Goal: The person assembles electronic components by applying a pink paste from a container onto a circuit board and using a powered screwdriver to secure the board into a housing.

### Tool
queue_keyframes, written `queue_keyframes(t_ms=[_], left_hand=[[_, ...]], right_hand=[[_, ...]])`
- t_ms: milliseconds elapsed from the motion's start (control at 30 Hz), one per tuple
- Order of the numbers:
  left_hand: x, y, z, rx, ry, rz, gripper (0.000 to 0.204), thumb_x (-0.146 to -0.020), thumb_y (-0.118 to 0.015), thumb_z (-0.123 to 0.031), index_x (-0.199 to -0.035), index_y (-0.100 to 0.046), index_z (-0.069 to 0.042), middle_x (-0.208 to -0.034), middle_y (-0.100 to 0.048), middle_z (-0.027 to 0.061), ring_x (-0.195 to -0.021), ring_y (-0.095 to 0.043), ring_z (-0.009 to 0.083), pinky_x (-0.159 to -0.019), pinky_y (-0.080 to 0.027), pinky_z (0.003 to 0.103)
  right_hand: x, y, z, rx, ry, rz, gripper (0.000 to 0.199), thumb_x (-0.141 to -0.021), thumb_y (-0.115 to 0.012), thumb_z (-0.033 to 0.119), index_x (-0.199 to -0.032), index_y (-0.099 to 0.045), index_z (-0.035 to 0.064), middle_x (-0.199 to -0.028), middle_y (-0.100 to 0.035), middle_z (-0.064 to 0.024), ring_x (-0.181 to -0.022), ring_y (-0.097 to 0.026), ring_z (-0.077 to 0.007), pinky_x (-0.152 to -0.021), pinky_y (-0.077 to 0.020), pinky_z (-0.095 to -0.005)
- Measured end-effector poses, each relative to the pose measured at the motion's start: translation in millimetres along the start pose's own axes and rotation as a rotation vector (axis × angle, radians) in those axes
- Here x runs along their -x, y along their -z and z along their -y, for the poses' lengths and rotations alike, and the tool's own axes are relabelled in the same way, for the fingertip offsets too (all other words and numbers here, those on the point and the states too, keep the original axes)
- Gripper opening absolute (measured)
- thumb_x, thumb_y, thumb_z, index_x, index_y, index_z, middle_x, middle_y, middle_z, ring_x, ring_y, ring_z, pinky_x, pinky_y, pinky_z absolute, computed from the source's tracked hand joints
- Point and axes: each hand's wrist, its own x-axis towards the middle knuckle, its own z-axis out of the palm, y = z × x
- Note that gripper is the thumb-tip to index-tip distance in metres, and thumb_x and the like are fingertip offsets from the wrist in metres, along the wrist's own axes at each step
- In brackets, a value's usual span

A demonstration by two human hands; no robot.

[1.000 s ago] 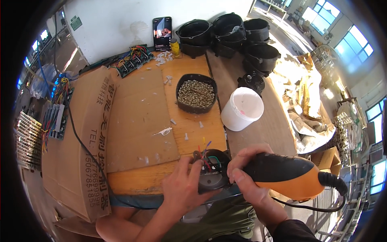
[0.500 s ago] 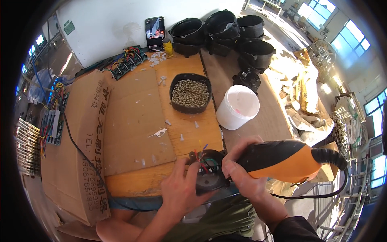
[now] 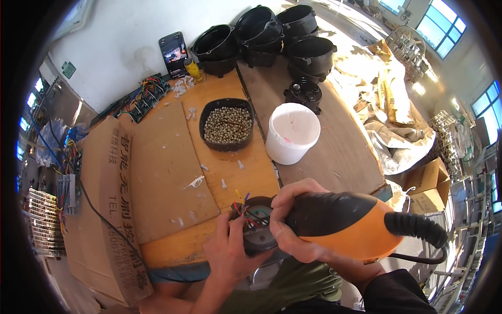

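My left hand (image 3: 227, 254) is closed on the left side of a round black plastic housing (image 3: 261, 239), held over the near edge of the table. Thin coloured wires (image 3: 243, 208) stick up from the housing beside my left fingertips; a green one curves inside it. My right hand (image 3: 293, 238) is wrapped round the front end of an orange and black power-tool body (image 3: 345, 222), close against the housing. A ribbed black cable sleeve (image 3: 415, 227) leaves the body's rear. Whether the body and housing are joined is hidden behind my right fingers.
Beyond my hands stand a black tray of small metal parts (image 3: 226, 125) and a white bucket (image 3: 294, 133). Black pots (image 3: 214, 44) are stacked at the back, near a phone (image 3: 173, 52). Cardboard (image 3: 167, 172) covers the left; wired circuit boards (image 3: 146, 99) lie behind it.
My view has turned, so the table things sit further left. Both hands keep their holds; the tool body appears lower, with its cable end tipped down more.
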Motion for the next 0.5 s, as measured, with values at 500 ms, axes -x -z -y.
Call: queue_keyframes(t_ms=[500], left_hand=[[1.5, -9.6, -0.4, 0.031, 0.027, -0.07, 0.081, -0.055, -0.087, -0.04, -0.123, -0.057, -0.008, -0.115, -0.058, 0.0131, -0.082, -0.066, 0.0318, -0.06, -0.054, 0.041]], right_hand=[[-17.0, 5.1, -14.6, -0.04, 0.311, 0.159, 0.033, -0.075, -0.076, 0.001, -0.103, -0.06, 0.006, -0.07, -0.066, -0.0022, -0.064, -0.064, -0.0105, -0.065, -0.0505, -0.0251]])
